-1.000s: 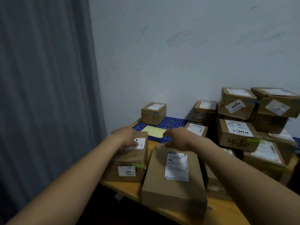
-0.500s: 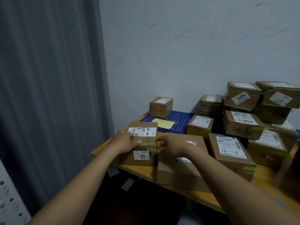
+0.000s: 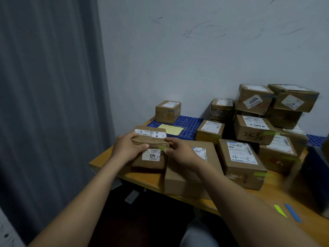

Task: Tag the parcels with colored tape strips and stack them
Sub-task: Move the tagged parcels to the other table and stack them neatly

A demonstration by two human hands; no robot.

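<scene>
A small brown parcel [image 3: 151, 157] with a "40" label and a green tape strip [image 3: 161, 146] sits at the left end of the wooden table [image 3: 142, 177]. My left hand [image 3: 127, 148] grips its left side, thumb across the front. My right hand [image 3: 179, 151] holds its right side by the green strip. A larger flat parcel [image 3: 179, 182] lies right beside it, under my right wrist. Loose green tape strip [image 3: 279, 210] and blue tape strip [image 3: 292, 212] stick to the table at the lower right.
A "4-3" parcel [image 3: 242, 163] with green tape lies to the right. Several stacked parcels [image 3: 263, 111] stand against the wall. One small box [image 3: 168, 111] and a yellow note [image 3: 170, 129] sit on a blue perforated mat [image 3: 188, 122]. A grey curtain hangs left.
The view has pulled back and shifted. Both hands moved off the parcels' far tops and closed onto the sides of the "40" parcel; its front now tilts up toward me.
</scene>
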